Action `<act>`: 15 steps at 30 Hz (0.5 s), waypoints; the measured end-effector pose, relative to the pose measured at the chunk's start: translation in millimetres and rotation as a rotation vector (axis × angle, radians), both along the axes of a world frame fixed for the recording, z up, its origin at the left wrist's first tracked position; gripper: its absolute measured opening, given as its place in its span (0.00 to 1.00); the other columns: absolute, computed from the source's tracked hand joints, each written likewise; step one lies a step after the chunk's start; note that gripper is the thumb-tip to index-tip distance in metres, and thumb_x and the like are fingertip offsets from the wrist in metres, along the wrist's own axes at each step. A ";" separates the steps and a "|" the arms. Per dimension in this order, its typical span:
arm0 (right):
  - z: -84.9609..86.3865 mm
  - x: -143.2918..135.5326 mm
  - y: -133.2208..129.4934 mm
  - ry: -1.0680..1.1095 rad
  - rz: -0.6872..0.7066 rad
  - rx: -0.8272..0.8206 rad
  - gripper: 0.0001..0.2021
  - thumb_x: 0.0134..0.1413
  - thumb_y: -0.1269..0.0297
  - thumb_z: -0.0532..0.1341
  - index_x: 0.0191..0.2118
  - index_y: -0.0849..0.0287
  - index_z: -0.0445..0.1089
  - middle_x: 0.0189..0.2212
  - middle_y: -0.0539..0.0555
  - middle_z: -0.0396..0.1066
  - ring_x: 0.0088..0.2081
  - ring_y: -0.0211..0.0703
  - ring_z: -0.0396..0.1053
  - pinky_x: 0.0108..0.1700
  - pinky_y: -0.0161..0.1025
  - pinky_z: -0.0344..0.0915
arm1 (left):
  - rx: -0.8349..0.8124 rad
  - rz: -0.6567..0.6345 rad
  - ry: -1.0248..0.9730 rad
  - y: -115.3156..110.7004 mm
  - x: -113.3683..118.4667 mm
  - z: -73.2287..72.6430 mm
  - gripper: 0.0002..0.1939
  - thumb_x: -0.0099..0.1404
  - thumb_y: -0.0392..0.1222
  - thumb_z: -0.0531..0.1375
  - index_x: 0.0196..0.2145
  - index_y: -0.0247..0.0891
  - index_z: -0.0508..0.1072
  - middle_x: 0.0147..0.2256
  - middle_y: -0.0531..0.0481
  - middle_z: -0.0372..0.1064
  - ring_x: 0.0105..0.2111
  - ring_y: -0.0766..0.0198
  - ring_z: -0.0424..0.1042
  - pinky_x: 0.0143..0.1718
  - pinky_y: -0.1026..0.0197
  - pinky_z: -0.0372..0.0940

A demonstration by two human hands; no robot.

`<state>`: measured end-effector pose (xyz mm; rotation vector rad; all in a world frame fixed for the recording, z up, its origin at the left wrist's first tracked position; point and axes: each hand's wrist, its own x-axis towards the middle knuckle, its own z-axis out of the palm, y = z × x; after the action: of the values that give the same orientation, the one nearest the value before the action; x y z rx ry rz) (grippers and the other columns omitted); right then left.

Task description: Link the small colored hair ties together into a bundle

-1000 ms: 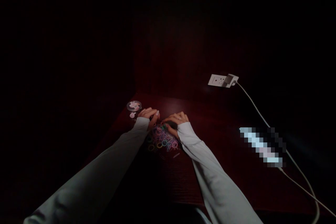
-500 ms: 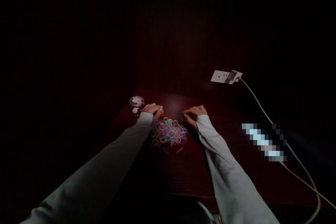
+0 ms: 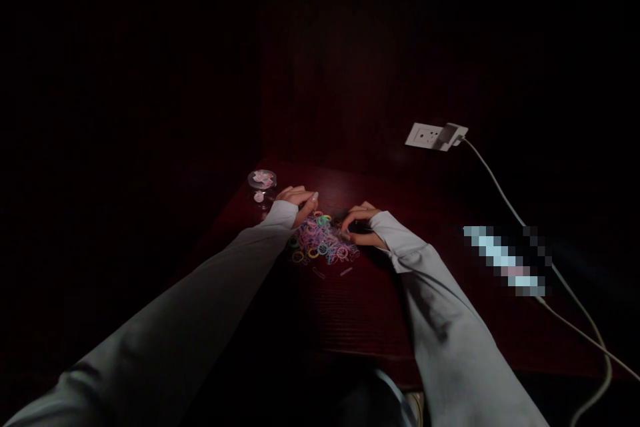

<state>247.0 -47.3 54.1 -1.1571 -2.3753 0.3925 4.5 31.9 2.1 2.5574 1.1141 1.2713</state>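
A pile of small colourful elastic hair ties point(image 3: 320, 240) lies on the dark red table, with pink, purple, green and yellow rings in it. At the pile's back left edge is my left hand point(image 3: 299, 203), thumb and fingers drawn together; what they hold, if anything, is hidden. My right hand point(image 3: 363, 223) reaches over the pile's right side. Its thumb and forefinger curve to a pinch at the ties, and anything between the tips is too small and dark to name. Beside my left hand stands a clear round container point(image 3: 262, 180) with pink-and-white pieces showing on top.
Two loose bits, one a pale strip point(image 3: 346, 271), lie in front of the pile. On the right are a blurred-out lit device point(image 3: 500, 260) and a white cable point(image 3: 495, 180) running from a plug in the wall socket point(image 3: 425, 136). The table's front edge point(image 3: 360, 355) shows below.
My right hand has moved left and down from beside the pile onto its right side. My left hand stays by the pile's back left. The whole view has shifted slightly.
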 end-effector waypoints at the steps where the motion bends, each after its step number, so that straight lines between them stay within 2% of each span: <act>1: -0.8 0.9 -0.2 -0.005 -0.002 -0.015 0.08 0.57 0.56 0.69 0.38 0.52 0.82 0.40 0.53 0.78 0.43 0.47 0.67 0.52 0.47 0.62 | -0.001 -0.020 -0.001 -1.4 -0.1 0.3 0.26 0.77 0.46 0.46 0.25 0.40 0.74 0.23 0.52 0.67 0.30 0.62 0.67 0.41 0.57 0.59; 3: -2.7 -0.2 -1.6 -0.020 -0.008 -0.019 0.07 0.54 0.55 0.71 0.36 0.51 0.82 0.40 0.52 0.77 0.43 0.47 0.67 0.53 0.48 0.62 | -0.001 -0.077 0.017 -4.9 -0.6 1.7 0.26 0.78 0.46 0.46 0.27 0.40 0.75 0.25 0.52 0.70 0.31 0.63 0.69 0.43 0.58 0.60; 6: -5.3 -5.8 -5.7 -0.044 -0.002 0.009 0.07 0.49 0.56 0.73 0.33 0.51 0.82 0.45 0.53 0.75 0.47 0.49 0.65 0.56 0.49 0.61 | 0.007 -0.141 0.045 -9.3 -1.6 4.7 0.25 0.78 0.45 0.47 0.29 0.40 0.76 0.27 0.52 0.73 0.32 0.63 0.70 0.42 0.59 0.61; 12: -6.8 -14.1 -15.6 -0.158 -0.025 0.039 0.05 0.44 0.62 0.74 0.31 0.50 0.83 0.54 0.52 0.68 0.51 0.52 0.62 0.58 0.54 0.59 | 0.011 -0.152 0.074 -10.7 -2.9 5.9 0.25 0.78 0.44 0.46 0.30 0.40 0.77 0.27 0.52 0.72 0.33 0.64 0.70 0.44 0.59 0.61; 15: -7.1 -16.0 -17.3 -0.209 -0.035 0.037 0.09 0.42 0.68 0.74 0.34 0.48 0.83 0.55 0.51 0.67 0.53 0.53 0.61 0.60 0.55 0.58 | 0.008 -0.147 0.082 -10.9 -3.0 5.6 0.25 0.78 0.45 0.46 0.30 0.40 0.78 0.27 0.52 0.71 0.33 0.64 0.70 0.44 0.59 0.61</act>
<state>231.0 -64.6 47.1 -1.2755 -2.5243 0.2237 1.5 21.0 7.8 2.6627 0.9159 1.1489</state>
